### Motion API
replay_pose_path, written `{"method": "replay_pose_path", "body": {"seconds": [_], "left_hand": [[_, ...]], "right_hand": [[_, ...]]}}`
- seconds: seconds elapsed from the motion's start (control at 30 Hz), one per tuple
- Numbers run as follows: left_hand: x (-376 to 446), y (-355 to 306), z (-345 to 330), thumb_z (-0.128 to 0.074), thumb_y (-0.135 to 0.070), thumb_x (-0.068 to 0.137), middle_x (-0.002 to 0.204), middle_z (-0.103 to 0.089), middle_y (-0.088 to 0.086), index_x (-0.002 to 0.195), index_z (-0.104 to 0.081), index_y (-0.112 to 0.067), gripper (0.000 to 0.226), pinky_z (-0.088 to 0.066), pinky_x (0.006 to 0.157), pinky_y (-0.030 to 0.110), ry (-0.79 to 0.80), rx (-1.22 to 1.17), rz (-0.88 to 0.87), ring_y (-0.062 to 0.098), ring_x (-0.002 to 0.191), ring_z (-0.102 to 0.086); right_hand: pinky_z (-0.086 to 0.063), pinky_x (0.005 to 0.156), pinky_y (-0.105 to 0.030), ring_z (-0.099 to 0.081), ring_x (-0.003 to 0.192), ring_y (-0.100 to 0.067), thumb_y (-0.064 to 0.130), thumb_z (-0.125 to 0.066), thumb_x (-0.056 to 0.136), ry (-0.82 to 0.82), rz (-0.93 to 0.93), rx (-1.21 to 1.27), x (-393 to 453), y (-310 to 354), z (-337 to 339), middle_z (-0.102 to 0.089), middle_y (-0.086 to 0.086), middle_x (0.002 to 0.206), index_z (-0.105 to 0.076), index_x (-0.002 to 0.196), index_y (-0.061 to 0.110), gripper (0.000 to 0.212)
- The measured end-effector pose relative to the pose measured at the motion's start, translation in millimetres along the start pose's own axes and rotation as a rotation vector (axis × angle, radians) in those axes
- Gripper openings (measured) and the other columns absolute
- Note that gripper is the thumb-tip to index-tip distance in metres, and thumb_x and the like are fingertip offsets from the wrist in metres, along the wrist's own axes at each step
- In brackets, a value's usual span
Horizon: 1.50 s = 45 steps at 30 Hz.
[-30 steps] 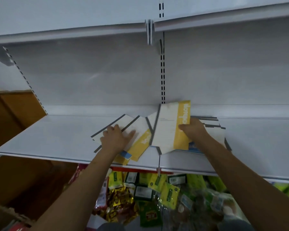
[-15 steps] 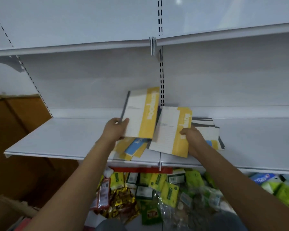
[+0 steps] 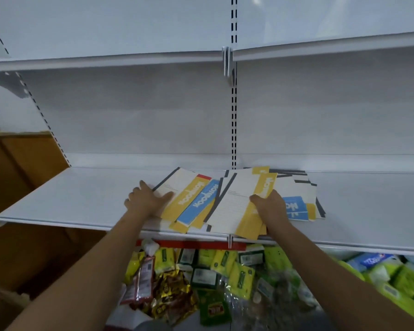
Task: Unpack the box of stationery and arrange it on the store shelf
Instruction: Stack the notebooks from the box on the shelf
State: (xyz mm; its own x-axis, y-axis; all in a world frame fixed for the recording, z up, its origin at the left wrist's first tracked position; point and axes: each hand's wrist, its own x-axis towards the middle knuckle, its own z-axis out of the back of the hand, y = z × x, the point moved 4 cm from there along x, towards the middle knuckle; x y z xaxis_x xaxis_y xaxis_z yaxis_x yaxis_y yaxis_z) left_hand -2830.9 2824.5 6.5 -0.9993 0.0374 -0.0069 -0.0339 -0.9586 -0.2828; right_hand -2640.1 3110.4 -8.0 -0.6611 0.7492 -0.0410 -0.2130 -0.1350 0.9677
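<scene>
Notebooks fanned across the shelf, both hands on them

So the whole thing turns on how the notebooks lie against the shelf (image 3: 65,201). They sit right in front of the person, straddling the upright seam between the two shelf bays. Long axes run front to back but slanted, tops leaning right, and a few front corners poke out past the shelf lip.

Left hand (image 3: 146,199) lies flat with fingers stretched out, pressing on the white cover of the left notebook pile (image 3: 191,199), a yellow one on top with a blue one peeking out beside it. Right hand (image 3: 270,204) has its fingers curled over the yellow-spined notebook (image 3: 243,201) that tops the middle pile, looks like it's grasping it. Behind and to the right of that hand is the right stack (image 3: 299,197), flatter, and messy too.

Each hand is nearest its own pile, so my guess is the next move is squaring them up: rotate them straight and push them back off the edge.

Nothing's blocking them on the shelf itself. The shelf below is stuffed with snack packets (image 3: 172,297) and green pouches (image 3: 239,275), so anything that slides off lands in there.
</scene>
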Motion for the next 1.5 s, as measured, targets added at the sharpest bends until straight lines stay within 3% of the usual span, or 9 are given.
{"method": "replay_pose_path", "body": {"seconds": [0.27,0.6,0.73,0.87,0.97,1.07,1.2,1.3,1.5], "left_hand": [[17.9,-38.4,15.2,-0.082,-0.05,0.074,0.13,-0.057,0.017,0.126,-0.052,0.002,0.079,-0.045,0.086,0.035,0.309,-0.037,-0.111,0.032,0.118,-0.056],[-3.1,-12.2,96.8,-0.076,-0.019,0.085,0.104,-0.071,0.014,0.108,-0.067,-0.007,0.027,-0.054,0.075,0.035,0.141,-0.787,-0.134,0.025,0.082,-0.068],[-43.6,-55.2,94.8,-0.073,-0.018,0.088,0.106,-0.073,0.013,0.115,-0.064,-0.004,0.031,-0.059,0.062,0.033,0.374,-1.005,-0.184,0.023,0.08,-0.073],[-92.2,-107.4,23.4,-0.071,-0.028,0.09,0.096,-0.068,0.004,0.1,-0.06,-0.018,0.018,-0.054,0.061,0.021,0.44,-0.59,-0.409,0.014,0.078,-0.067],[-88.8,-112.8,-24.2,-0.046,-0.075,0.086,0.122,-0.051,0.011,0.115,-0.06,-0.026,0.058,-0.041,0.093,0.04,0.343,0.006,-0.536,0.033,0.12,-0.048],[-57.6,-77.0,-11.6,-0.04,-0.075,0.088,0.146,-0.033,0.018,0.146,-0.04,-0.018,0.081,-0.03,0.108,0.05,0.072,-0.047,-0.232,0.038,0.134,-0.032],[-29.5,-28.6,-7.0,-0.049,-0.083,0.076,0.148,-0.034,0.021,0.148,-0.026,-0.006,0.108,-0.03,0.109,0.05,0.126,0.093,0.006,0.039,0.136,-0.031],[-24.7,-35.3,-0.9,-0.056,-0.074,0.081,0.138,-0.051,0.017,0.138,-0.042,-0.004,0.091,-0.038,0.104,0.039,0.191,0.143,-0.09,0.033,0.129,-0.044],[-20.8,-27.7,23.4,-0.083,-0.037,0.077,0.115,-0.062,0.019,0.113,-0.055,0.004,0.061,-0.049,0.071,0.034,0.316,-0.262,-0.019,0.029,0.093,-0.062]], "right_hand": [[-0.043,0.055,-0.025,-0.056,0.068,-0.008,0.012,-0.063,0.09,-0.002,0.048,0.069,0.6,-3.1,-2.7,-0.061,0.002,0.081,-0.057,0.087,0.019,0.009],[-0.046,0.076,-0.032,-0.06,0.089,-0.022,0.011,-0.062,0.091,0.067,0.048,0.19,-8.3,-3.2,1.4,-0.063,-0.001,0.096,-0.059,0.107,0.017,0.017],[-0.049,0.076,-0.033,-0.062,0.096,-0.03,0.025,-0.049,0.1,0.043,-0.028,0.279,-10.1,-3.2,1.4,-0.064,-0.004,0.096,-0.06,0.108,0.014,0.018],[-0.05,0.092,-0.042,-0.062,0.098,-0.026,0.067,-0.04,0.092,0.079,-0.11,0.209,-11.6,-0.1,2.1,-0.067,-0.007,0.105,-0.065,0.106,0.012,0.062],[-0.048,0.081,-0.033,-0.063,0.095,-0.026,0.038,-0.059,0.095,0.084,0.028,0.063,-12.1,1.2,6.1,-0.068,-0.013,0.11,-0.064,0.114,0.008,0.036],[-0.045,0.077,-0.03,-0.061,0.094,-0.024,0.02,-0.061,0.094,0.066,0.079,0.041,-11.8,-2.3,7.8,-0.067,-0.008,0.105,-0.062,0.114,0.008,0.023],[-0.043,0.062,-0.024,-0.059,0.085,-0.016,0.016,-0.06,0.094,0.067,0.08,0.11,-11.6,-1.7,5.8,-0.062,0.0,0.096,-0.061,0.109,0.011,0.016],[-0.043,0.071,-0.027,-0.058,0.086,-0.016,0.017,-0.06,0.095,0.065,0.079,0.117,-9.8,-2.9,5.4,-0.061,0.001,0.094,-0.059,0.104,0.015,0.01],[-0.046,0.075,-0.03,-0.06,0.083,-0.016,0.015,-0.06,0.094,0.066,0.073,0.175,-12.8,-3.1,5.3,-0.062,0.002,0.092,-0.059,0.103,0.016,0.009]]}}
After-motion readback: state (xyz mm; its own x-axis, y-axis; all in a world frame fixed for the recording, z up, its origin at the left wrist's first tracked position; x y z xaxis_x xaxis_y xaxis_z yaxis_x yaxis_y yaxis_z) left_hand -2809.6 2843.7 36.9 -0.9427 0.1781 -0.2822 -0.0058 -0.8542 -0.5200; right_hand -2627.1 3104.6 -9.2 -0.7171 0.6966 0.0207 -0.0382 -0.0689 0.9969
